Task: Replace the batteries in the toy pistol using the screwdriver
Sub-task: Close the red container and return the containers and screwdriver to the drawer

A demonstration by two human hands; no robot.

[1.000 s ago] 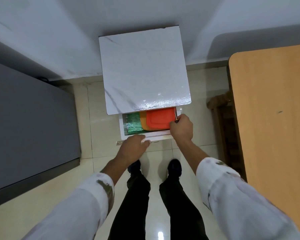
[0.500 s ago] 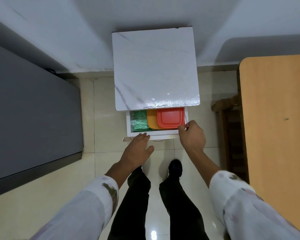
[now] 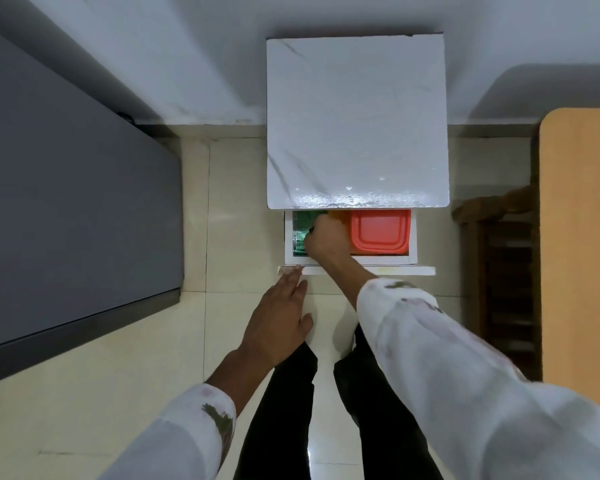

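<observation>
None of the task's things, toy pistol, screwdriver or batteries, is in view; position unknown, judged likely inside the drawer (image 3: 413,237) being searched. Step in hand: fetching, at the very start of the task, nothing unscrewed or swapped yet. Right hand (image 3: 326,241): reaches over the drawer's near wall into its left half, fingers curled downward onto or beside a green packet (image 3: 299,233); whether it grips anything cannot be told. Left hand (image 3: 278,320): open, fingers straight, held just near of the drawer front's left corner, holding nothing. Drawer contents: green packet at left; orange box (image 3: 341,216), mostly covered; red-lidded box (image 3: 380,232) filling the right half. Next move, as judged: feel under or between these items for pistol and tool, and lift them out; the boxes may need shifting, and the drawer is only part-way out, so its far part lies hidden under the cabinet (image 3: 357,123) top. Surroundings: white marble-patterned cabinet against the far wall; pale tiled floor (image 3: 222,220); grey unit (image 3: 66,220) at left; wood-coloured table (image 3: 582,237) at right, a probable work surface; dark wooden frame (image 3: 499,271) between cabinet and table.
</observation>
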